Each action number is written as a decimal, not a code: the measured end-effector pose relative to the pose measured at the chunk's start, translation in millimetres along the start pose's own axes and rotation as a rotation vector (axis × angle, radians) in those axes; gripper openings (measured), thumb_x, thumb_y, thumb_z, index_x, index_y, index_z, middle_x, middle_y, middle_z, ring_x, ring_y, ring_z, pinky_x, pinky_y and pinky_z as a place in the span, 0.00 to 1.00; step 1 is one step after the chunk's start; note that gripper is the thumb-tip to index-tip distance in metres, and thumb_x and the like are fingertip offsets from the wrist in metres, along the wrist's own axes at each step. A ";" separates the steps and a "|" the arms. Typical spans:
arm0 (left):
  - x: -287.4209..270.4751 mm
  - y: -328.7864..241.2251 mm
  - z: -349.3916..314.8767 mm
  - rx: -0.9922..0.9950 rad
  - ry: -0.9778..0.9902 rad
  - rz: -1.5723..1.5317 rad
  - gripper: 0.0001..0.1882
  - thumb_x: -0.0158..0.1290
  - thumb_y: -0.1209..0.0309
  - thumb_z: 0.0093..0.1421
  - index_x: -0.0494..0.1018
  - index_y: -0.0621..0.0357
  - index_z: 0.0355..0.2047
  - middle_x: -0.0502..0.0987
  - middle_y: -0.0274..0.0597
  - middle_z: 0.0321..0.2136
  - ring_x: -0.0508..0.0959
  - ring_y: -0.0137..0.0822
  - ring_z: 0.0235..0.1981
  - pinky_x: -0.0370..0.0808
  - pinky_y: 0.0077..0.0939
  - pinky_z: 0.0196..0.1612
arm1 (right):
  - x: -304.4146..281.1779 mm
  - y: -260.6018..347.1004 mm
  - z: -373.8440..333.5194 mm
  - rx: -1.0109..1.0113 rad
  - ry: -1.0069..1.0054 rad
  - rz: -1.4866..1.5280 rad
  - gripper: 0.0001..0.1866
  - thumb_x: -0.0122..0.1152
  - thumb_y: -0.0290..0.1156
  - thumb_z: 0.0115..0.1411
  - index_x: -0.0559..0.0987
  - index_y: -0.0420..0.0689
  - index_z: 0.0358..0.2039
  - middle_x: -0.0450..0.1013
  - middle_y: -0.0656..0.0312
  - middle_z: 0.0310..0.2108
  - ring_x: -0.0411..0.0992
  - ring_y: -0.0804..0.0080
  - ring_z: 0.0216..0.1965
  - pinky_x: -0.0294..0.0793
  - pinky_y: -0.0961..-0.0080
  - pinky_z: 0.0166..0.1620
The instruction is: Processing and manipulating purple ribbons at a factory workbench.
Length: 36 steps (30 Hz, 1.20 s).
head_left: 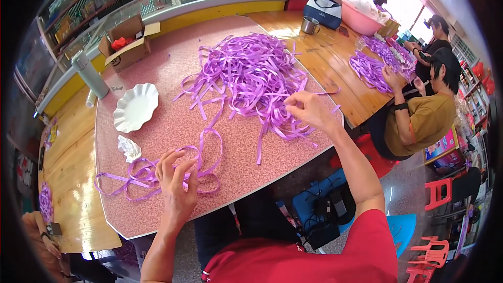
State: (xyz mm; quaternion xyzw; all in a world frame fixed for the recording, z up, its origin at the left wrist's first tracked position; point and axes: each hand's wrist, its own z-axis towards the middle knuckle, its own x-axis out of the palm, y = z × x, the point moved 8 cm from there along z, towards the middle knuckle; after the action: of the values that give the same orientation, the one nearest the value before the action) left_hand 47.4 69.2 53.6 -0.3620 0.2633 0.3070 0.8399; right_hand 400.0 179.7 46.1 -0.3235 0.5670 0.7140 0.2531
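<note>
A large heap of shiny purple ribbon [249,68] lies on the pink speckled table [251,178]. My right hand [313,111] is at the heap's right edge, thumb and forefinger drawn together in a pinch at a ribbon strand; the exact grip is partly hidden. Nearer me on the left, my left hand [177,181] hovers with curved, parted fingers over loose loops of purple ribbon [139,178]. Those loops pass beneath and beside its fingers, and one strand runs up toward the heap. A crumpled white tissue [129,148] lies just beyond the loops.
A white scalloped dish [136,107], a grey-green bottle [89,76] and an open cardboard box [128,47] stand at the left. On the wooden table to the right are a metal mug [309,25], a cooler bag [323,10], a pink basin [361,15] and more ribbon; people sit there.
</note>
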 end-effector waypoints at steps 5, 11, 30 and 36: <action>5.4 6.1 -6.2 -0.027 0.012 0.007 0.15 0.58 0.80 0.55 0.75 0.56 0.43 0.71 0.49 0.49 0.68 0.53 0.57 0.61 0.47 0.60 | -12.8 14.5 15.1 -0.101 -0.207 -0.129 0.10 0.62 0.32 0.59 0.83 0.40 0.37 0.78 0.54 0.35 0.76 0.65 0.32 0.74 0.70 0.37; 14.4 9.5 -6.6 -0.032 0.015 -0.002 0.15 0.59 0.80 0.54 0.75 0.55 0.43 0.71 0.48 0.49 0.69 0.52 0.56 0.62 0.46 0.59 | 8.3 -9.0 52.1 -0.077 -0.139 -0.377 0.12 0.64 0.38 0.58 0.84 0.41 0.34 0.77 0.53 0.36 0.76 0.56 0.42 0.73 0.63 0.47; 64.4 -56.3 -6.1 -0.643 0.323 -1.523 0.14 0.48 0.66 0.71 0.70 0.62 0.51 0.76 0.42 0.45 0.76 0.33 0.46 0.74 0.32 0.49 | 108.2 137.9 -47.5 0.083 0.332 1.120 0.07 0.61 0.29 0.65 0.82 0.40 0.40 0.78 0.64 0.37 0.74 0.81 0.40 0.73 0.79 0.42; 64.2 -25.0 -24.8 -0.672 0.388 -1.416 0.14 0.47 0.62 0.72 0.71 0.60 0.47 0.77 0.36 0.32 0.77 0.28 0.31 0.73 0.23 0.37 | 129.1 123.2 -48.1 0.211 0.208 1.136 0.07 0.63 0.28 0.64 0.82 0.39 0.40 0.77 0.65 0.38 0.73 0.80 0.40 0.71 0.81 0.45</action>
State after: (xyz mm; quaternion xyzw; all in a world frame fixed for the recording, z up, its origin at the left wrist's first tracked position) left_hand 102.8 57.3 7.2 -0.7230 0.0062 -0.3035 0.6206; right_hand 233.2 103.9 21.9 -0.0104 0.7414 0.6419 -0.1952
